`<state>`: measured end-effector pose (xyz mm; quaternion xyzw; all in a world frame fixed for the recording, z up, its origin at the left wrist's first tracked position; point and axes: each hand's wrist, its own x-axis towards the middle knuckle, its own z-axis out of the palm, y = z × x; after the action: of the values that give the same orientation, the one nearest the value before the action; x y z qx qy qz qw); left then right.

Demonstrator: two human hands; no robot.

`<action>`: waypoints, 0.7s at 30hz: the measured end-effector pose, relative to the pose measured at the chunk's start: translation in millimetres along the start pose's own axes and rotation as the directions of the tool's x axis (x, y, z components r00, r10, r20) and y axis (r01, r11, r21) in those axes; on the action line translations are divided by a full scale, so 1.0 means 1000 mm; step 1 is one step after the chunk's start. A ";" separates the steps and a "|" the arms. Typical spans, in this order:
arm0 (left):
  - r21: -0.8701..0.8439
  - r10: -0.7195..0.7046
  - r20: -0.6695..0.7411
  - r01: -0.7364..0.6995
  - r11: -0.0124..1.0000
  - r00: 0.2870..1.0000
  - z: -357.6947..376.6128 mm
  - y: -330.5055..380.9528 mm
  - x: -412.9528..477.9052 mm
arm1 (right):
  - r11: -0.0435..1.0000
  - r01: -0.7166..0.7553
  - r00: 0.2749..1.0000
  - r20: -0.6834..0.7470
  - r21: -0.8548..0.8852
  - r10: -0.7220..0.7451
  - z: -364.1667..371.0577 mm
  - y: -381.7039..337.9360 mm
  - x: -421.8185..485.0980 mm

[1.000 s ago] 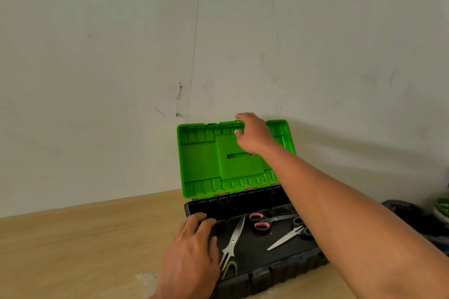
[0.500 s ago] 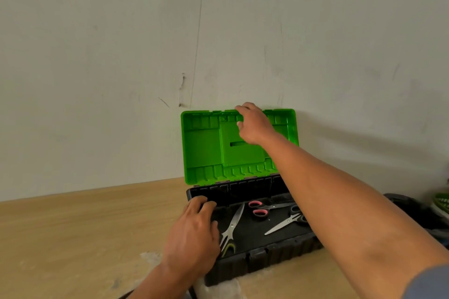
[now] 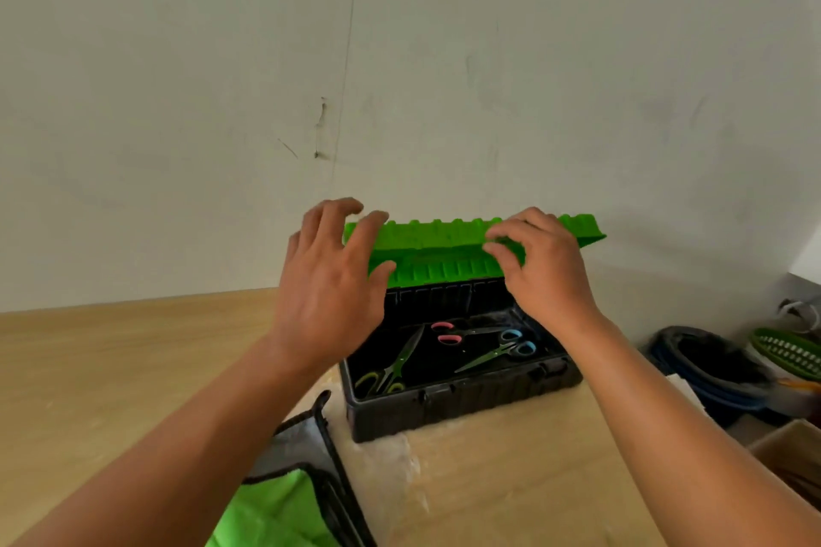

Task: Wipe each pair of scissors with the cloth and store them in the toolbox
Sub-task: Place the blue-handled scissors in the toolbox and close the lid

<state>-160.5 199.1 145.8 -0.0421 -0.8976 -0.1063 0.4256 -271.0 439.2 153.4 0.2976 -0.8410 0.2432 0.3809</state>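
A black toolbox stands on the wooden table, its green lid tilted about halfway down over the base. My left hand holds the lid's left end, fingers over the top and thumb beneath. At the lid's right part, my right hand grips the front edge with curled fingers. Inside the box lie yellow-handled scissors, pink-handled scissors and blue-handled scissors. A green and grey cloth lies near the table's front, left of the box.
A white wall rises right behind the toolbox. A crinkled clear plastic sheet lies under the box. Off the table's right side sit a dark blue-rimmed basin, a green item and a cardboard box.
The lid has swung down from upright to about halfway. My left hand left the box's front rim and rose to the lid. My right hand stayed on the lid and came down with it.
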 end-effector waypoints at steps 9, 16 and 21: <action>-0.155 0.028 0.261 0.013 0.988 0.965 0.002 0.003 -0.017 | 0.964 -0.246 0.924 0.276 -0.104 0.265 -0.038 0.017 -0.034; -0.139 0.035 0.239 -0.001 0.990 0.970 0.009 0.009 -0.043 | 0.670 -0.737 0.665 0.278 0.091 0.693 -0.067 0.064 -0.053; -0.194 -0.067 0.266 0.122 0.973 0.961 0.013 0.014 -0.057 | 0.650 -0.740 0.672 0.174 0.173 0.719 -0.054 0.080 -0.072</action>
<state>-131.8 216.0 96.2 -0.0567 -0.9303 -0.2136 0.2928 -260.8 552.5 114.1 -0.0135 -0.8716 0.4575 0.1756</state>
